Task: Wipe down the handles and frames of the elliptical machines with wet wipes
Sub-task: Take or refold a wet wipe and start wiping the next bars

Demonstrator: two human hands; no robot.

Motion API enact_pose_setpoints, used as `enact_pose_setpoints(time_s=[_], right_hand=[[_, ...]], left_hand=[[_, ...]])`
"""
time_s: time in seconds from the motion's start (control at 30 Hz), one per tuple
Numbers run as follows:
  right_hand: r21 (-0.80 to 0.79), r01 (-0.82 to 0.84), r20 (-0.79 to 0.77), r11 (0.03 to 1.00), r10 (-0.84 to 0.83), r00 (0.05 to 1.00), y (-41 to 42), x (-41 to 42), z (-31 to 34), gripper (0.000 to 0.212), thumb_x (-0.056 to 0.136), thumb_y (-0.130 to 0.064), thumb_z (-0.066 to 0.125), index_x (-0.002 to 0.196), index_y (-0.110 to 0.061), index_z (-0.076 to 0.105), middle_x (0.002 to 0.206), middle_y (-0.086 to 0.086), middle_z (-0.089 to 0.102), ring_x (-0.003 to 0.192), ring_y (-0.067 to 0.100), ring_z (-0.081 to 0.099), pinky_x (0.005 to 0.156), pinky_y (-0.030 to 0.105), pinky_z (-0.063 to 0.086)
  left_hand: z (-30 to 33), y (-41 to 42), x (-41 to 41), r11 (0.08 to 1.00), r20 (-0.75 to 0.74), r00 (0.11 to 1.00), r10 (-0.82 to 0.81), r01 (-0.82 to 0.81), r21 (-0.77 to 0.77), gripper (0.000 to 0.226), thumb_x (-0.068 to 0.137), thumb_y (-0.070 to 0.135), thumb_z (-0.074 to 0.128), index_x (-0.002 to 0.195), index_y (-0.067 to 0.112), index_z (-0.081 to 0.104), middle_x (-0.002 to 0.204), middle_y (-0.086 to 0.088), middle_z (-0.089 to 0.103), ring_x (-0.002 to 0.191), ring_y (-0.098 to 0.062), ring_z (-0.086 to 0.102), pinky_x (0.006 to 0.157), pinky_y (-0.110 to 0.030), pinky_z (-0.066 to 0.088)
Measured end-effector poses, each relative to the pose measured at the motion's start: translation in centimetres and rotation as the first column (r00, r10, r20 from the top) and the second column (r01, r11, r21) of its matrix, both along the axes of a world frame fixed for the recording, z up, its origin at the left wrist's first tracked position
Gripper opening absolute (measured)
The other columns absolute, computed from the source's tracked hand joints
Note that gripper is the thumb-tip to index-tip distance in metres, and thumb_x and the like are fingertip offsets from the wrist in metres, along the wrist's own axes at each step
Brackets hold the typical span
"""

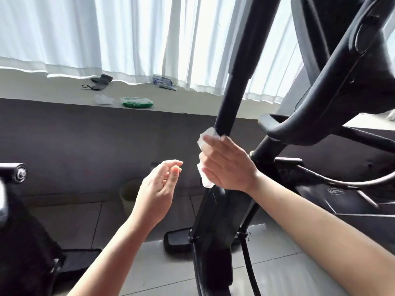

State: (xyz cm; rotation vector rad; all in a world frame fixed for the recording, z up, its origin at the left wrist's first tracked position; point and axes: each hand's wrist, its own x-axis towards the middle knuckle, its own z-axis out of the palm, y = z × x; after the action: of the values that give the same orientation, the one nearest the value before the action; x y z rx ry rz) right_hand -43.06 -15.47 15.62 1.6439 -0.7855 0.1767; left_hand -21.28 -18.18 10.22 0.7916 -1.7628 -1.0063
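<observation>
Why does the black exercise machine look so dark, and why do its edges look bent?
Head view: bright daylight through the sheer white curtains backlights the black elliptical upright bar, leaving it nearly a silhouette; the wide-angle lens bows the pale window ledge; the frame edges look soft.

Bright daylight floods through white curtains (132,35) at 12 o'clock, overexposed in places. Black machine frame (233,99) backlit, detail lost. Soft glare on floor tiles (277,272) at 5 o'clock. Wide-angle bending toward edges; 9 o'clock edge blurred.
</observation>
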Motion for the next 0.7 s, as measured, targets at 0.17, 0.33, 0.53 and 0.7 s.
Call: enact_pose_setpoints(time_s=[0.17,0.33,0.53,0.7], right_hand=[[-0.036,0.157,-0.227,0.987,-0.161,0.96,0.4,-0.9,-5.0,0.025,0.095,-0.037,0.056,0.108,-0.016,0.063,0.118,-0.002,0.067,0.132,0.019,0.045,0.116,0.039,0.017],[0.001,0.089,-0.287,0.996,-0.085,0.954,0.9,-1.2,-1.4,0.028,0.097,-0.035,0.053,0.115,-0.018,0.065,0.126,0.0,0.064,0.133,0.016,0.046,0.122,0.039,0.012],[-0.01,-0.066,0.102,0.998,0.067,0.992,-0.1,-1.6,6.9,0.052,0.1,-0.047,0.041,0.136,-0.009,0.046,0.145,0.014,0.048,0.142,0.027,0.031,0.122,0.04,0.013],[0.062,-0.109,0.309,0.992,0.085,0.947,-0.2,-0.4,2.3,0.04,0.101,-0.041,0.038,0.124,-0.011,0.051,0.138,0.012,0.042,0.149,0.03,0.015,0.122,0.044,0.013]], left_hand=[[0.0,-0.1,0.1,0.998,0.032,0.998,-0.054,0.054,0.028,0.031,0.096,0.056,0.039,0.112,0.04,0.061,0.109,0.009,0.068,0.101,-0.007,0.063,0.088,-0.024,0.047],[0.7,-0.4,0.0,0.993,0.009,0.994,-0.106,0.106,0.049,0.028,0.096,0.056,0.039,0.117,0.049,0.056,0.111,0.013,0.068,0.094,0.003,0.064,0.092,-0.029,0.05],[1.3,-0.5,-1.3,0.98,-0.062,0.982,-0.18,0.184,0.073,0.037,0.087,0.062,0.041,0.119,0.05,0.055,0.117,0.014,0.066,0.103,0.002,0.064,0.099,-0.034,0.049],[2.2,-1.0,-1.8,0.982,-0.091,0.978,-0.187,0.19,0.018,0.05,0.081,0.07,0.037,0.122,0.049,0.056,0.122,0.014,0.065,0.112,-0.003,0.061,0.098,-0.036,0.049]])
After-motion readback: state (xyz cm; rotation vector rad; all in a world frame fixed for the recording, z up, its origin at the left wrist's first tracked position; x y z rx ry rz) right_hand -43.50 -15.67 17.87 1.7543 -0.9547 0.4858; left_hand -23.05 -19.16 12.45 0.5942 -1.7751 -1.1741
